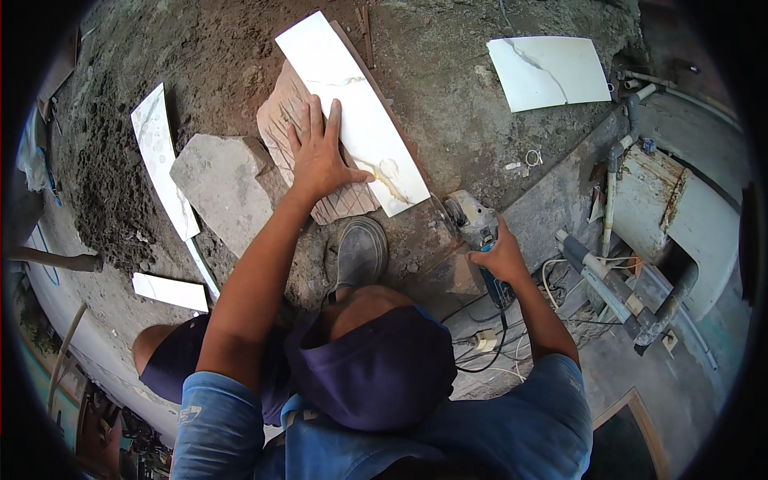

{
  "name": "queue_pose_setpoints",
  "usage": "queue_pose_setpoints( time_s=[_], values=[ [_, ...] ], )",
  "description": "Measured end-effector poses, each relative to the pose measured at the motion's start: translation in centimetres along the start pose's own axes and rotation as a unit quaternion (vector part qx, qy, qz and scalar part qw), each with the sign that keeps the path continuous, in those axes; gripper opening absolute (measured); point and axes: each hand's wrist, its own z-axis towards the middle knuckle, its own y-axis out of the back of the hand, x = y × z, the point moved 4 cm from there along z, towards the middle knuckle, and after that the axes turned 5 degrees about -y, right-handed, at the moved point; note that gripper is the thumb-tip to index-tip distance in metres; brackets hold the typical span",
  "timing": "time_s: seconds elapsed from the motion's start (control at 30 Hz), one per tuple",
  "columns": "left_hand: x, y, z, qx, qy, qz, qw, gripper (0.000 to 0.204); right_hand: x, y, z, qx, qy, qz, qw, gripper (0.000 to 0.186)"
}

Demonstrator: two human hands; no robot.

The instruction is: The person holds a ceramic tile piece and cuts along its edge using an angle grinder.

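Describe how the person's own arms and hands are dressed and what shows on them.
Both arms wear short blue sleeves ending near the elbow, the left one with a small pale mark on it. The forearms are bare. The left hand and the right hand are bare: no gloves. No watch, ring or band is visible.

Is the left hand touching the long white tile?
Touching. The head view shows the left hand pressed flat, its fingers lying over the edge of the long white tile.

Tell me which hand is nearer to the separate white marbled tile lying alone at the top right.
Right. The right hand grips the angle grinder below and left of that white marbled tile. The left hand presses on the long white tile strip, farther left.
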Motion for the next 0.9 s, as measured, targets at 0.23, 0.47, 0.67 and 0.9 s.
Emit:
queue_pose_setpoints(
  time_s=[0.23,0.47,0.67,0.9],
  values=[
    [0.0,0.0,0.1,0.004,0.007,-0.006,1.0,0.147,0.9,0.0,0.4,0.009,0.007,0.028,1.0,0.106],
    [0.0,0.1,0.1,0.002,0.007,-0.01,1.0,0.147,1.6,0.2,1.0,-0.004,0.01,0.006,1.0,0.106],
    [0.0,0.2,0.0,0.009,0.014,-0.016,1.0,0.147,2.9,0.3,1.4,0.0,0.015,0.01,1.0,0.106],
    [0.1,0.3,0.0,0.011,0.017,-0.024,1.0,0.147,3.6,0.3,2.1,0.01,0.014,0.023,1.0,0.107]
  ],
)
